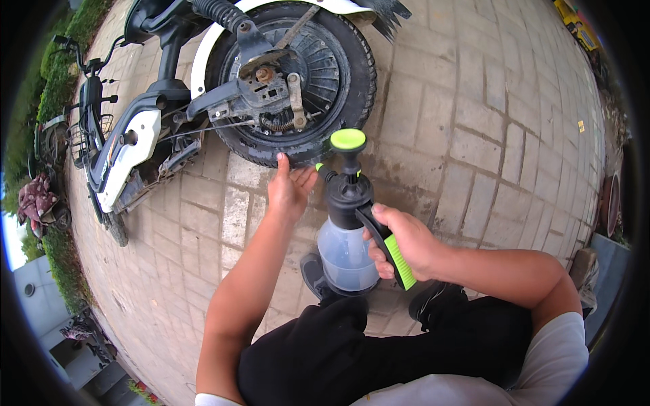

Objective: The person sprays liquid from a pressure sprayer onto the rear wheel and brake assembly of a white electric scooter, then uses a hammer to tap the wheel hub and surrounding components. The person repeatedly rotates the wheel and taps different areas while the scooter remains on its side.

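Observation:
My right hand grips the black and green handle of a pump spray bottle with a clear tank and a green knob on top. Its nozzle points toward the rear tyre of a white and black scooter. My left hand reaches forward with fingers apart, the fingertips touching the lower edge of that tyre. The wheel hub, brake arm and spring show at the wheel's centre.
The ground is grey brick paving, damp under the wheel. Other parked two-wheelers stand at the left by a green hedge. My knees in black trousers fill the lower edge. A yellow object lies far right.

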{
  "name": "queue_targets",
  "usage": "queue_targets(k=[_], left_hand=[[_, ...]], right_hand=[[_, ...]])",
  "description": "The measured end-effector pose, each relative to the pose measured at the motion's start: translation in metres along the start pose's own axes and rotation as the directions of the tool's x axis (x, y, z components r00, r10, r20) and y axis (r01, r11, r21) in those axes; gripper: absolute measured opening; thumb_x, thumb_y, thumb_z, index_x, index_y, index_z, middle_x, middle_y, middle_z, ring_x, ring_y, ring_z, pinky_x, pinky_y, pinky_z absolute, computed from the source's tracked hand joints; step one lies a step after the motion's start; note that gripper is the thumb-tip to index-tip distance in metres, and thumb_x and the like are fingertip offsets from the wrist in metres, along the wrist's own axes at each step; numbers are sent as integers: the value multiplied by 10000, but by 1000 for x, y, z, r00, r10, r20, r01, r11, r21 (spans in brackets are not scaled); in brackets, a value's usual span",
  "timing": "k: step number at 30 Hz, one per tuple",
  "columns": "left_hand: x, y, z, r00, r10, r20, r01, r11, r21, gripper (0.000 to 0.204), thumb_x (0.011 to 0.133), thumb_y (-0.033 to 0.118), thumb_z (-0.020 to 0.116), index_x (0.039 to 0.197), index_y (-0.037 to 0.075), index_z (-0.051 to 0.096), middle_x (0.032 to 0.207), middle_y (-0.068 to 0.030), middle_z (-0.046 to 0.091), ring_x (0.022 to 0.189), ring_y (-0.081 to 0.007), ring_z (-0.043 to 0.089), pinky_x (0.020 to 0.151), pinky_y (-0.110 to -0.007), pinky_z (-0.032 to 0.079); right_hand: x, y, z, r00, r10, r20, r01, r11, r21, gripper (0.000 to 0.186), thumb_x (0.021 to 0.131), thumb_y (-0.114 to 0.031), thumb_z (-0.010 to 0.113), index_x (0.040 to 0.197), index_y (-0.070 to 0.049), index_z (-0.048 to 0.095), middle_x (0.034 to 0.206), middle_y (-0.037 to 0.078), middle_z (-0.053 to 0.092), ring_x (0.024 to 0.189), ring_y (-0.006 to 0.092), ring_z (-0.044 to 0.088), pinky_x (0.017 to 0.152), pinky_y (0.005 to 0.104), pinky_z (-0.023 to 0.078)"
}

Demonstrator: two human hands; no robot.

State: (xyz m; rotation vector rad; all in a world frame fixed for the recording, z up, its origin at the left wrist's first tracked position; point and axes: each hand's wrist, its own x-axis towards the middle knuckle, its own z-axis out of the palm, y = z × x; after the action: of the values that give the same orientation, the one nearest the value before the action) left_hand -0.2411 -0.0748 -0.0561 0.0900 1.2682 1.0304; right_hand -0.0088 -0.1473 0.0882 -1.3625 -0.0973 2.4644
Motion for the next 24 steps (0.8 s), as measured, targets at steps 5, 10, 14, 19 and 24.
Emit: queue_targets(k=[5,10,14,19,24], left_hand=[[0,8,-8,1000,23,-1,-23,992,121,667,928,504,510,1278,-47,376,1234,-241,501,1096,-309,546,904,-423,474],[0,31,-19,979,141,-146,-109,972,206,652,913,505,549,1213,-63,439,1116,-224,586,944,-270,604,789,-375,505],[-5,13,-9,981,86,-172,-66,991,117,701,903,544,531,1252,-53,415,1176,-242,558,1045,-312,582,863,-388,495],[1,-5,0,997,67,26,-68,997,31,746,919,549,482,1259,-107,381,1190,-274,552,1087,-358,580,918,-427,490],[5,11,-16,992,90,-83,-75,982,171,661,927,536,493,1165,-80,472,1096,-216,610,983,-303,622,794,-380,519]], right_hand=[[0,0,-19,1000,-26,16,26,1000,-13,455,975,-463,350,934,-28,479,609,84,450,444,176,406,460,329,384],[-4,0,-22,999,-26,44,29,998,-53,457,984,-458,321,937,-30,472,607,83,448,449,171,405,471,328,382],[-2,2,-17,998,-18,67,25,995,-95,464,984,-467,326,935,-29,471,602,81,448,448,169,405,466,330,381],[-1,2,-16,997,-37,62,44,991,-126,481,978,-493,341,928,-33,472,598,77,443,439,169,398,452,330,373],[0,-2,-20,1000,-15,0,15,999,-40,483,968,-501,350,914,-37,473,598,82,440,441,169,395,456,323,368]])
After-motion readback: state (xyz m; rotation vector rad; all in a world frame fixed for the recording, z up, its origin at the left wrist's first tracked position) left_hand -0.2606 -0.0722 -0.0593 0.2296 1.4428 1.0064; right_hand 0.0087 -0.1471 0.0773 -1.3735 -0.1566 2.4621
